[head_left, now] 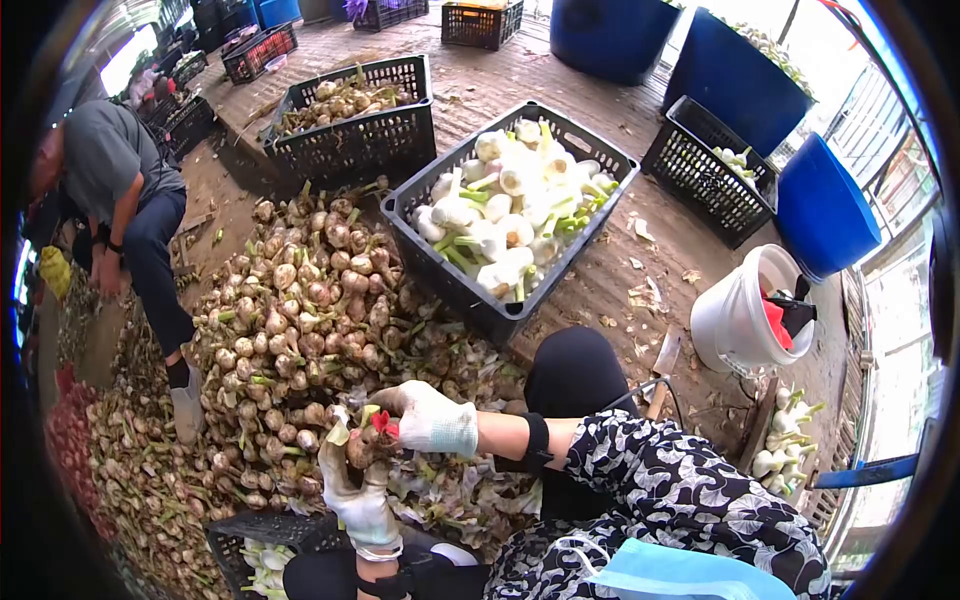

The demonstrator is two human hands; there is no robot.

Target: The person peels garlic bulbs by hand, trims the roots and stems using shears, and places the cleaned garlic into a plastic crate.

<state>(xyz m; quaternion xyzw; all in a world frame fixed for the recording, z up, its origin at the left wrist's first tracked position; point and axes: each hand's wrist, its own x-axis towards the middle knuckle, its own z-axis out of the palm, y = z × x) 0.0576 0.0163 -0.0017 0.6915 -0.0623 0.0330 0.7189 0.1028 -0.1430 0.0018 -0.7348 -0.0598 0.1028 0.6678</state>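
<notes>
My left hand [357, 505], in a pale work glove, is closed around a brownish, unpeeled garlic bulb [366, 450] with a pale green stem. My right hand [432, 416], also gloved, meets it from the right with its fingers bent. Something small and red [383, 424] shows at the right fingertips, against the bulb; I cannot make out what it is. Below and beyond both hands spreads a large heap of unpeeled garlic [290, 320]. A black crate [510, 308] of cleaned white garlic [515, 200] stands ahead of my knees.
Another black crate [350, 150] holds brownish garlic. At the right are a half-filled crate [705, 180], blue tubs [825, 205] and a white bucket [735, 315]. Trimmed garlic [790, 440] lies near the right edge. A person [130, 200] bends over at the left.
</notes>
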